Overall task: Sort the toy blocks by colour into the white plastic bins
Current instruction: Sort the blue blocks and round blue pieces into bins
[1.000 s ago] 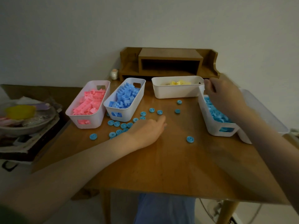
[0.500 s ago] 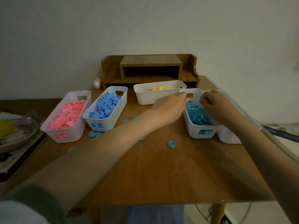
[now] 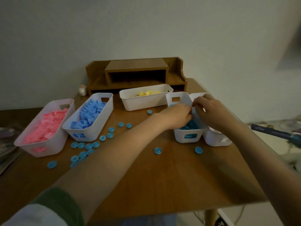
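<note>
Five white bins stand on the wooden table (image 3: 162, 185). The leftmost bin (image 3: 40, 149) holds pink blocks, the one beside it (image 3: 91, 131) darker blue blocks, and the far bin (image 3: 140, 103) yellow ones. My left hand (image 3: 177, 115) reaches into the light-blue bin (image 3: 187, 137) with its fingers curled down, and what they hold is hidden. My right hand (image 3: 210, 110) pinches that bin's right wall. Several light-blue round discs (image 3: 84, 149) lie loose in front of the blue bin. Single discs lie at the middle (image 3: 158, 151) and front right (image 3: 198, 150).
Another white bin (image 3: 216, 142) stands against the light-blue bin's right side. A wooden desk shelf (image 3: 136, 74) and a small jar (image 3: 82, 90) are at the back. A dark blue object (image 3: 276, 132) lies off the right edge, and clutter sits off the left.
My left hand left the discs near the blue bin and crossed right into the light-blue bin. My right hand stayed at that bin. The view shifted.
</note>
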